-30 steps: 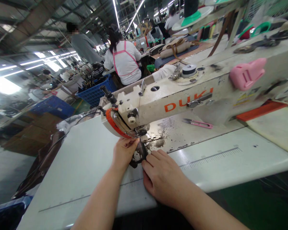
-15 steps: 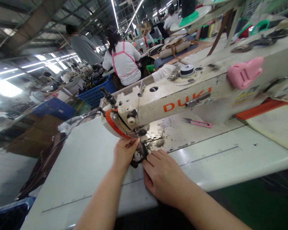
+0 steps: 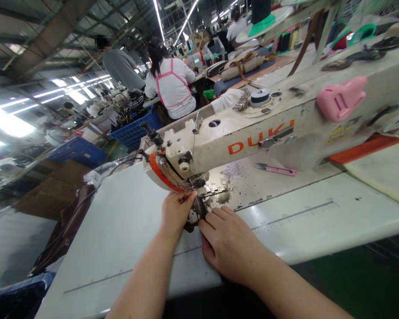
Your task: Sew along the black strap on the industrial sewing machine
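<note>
Faces a pale table (image 3: 119, 212) marked with a ruler scale in a crowded workshop (image 3: 53, 40). Pinches a dark strip (image 3: 202, 208) beneath the head of the sewing machine (image 3: 216, 144) with the left hand (image 3: 176, 210). Rests the curled right hand (image 3: 228, 241) against it; cannot tell that hidden grip or the strip's full shape.

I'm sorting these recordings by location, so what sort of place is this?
It looks like a sewing workshop or factory floor: a sewing machine stands on the table, a blue crate sits beyond it, and a person in a pink-strapped apron works further back.
</note>
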The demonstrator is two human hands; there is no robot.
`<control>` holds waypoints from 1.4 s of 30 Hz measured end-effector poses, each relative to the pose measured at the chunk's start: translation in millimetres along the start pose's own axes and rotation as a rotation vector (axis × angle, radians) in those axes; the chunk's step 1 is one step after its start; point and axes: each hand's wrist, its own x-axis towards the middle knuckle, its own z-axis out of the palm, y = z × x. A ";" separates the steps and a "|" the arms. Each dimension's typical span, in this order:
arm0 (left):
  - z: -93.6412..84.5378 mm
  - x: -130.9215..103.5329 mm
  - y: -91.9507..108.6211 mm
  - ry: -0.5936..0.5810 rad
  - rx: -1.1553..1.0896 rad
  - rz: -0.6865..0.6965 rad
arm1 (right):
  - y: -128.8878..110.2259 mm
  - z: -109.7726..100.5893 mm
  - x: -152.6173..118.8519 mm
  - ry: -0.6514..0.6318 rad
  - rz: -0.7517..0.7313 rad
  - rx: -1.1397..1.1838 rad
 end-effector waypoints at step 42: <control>0.7 4.5 3.0 -0.162 -0.253 -0.114 | 65.6 2.0 54.5 0.547 0.678 0.443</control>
